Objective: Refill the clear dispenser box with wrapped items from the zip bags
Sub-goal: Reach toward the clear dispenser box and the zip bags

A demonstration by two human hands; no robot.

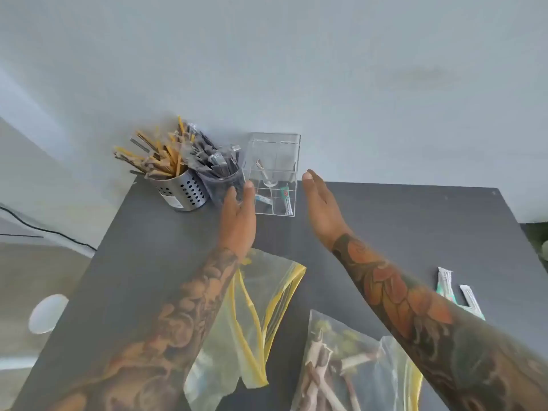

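Head view: clear dispenser box (274, 173) standing at far edge of dark tabletop (400, 221), nearly empty, few wrapped items (288, 200) lying inside. Left hand (238, 216) and right hand (321, 203) reaching in to flank box, fingers straight and relaxed, gripping nothing; left fingertips touching or just short of left wall, cannot tell which; right palm just apart from right wall. Box judged light, rigid, slick, crackable: best taken by opposite side walls. Zip bags (261, 304) lying limp near front edge.
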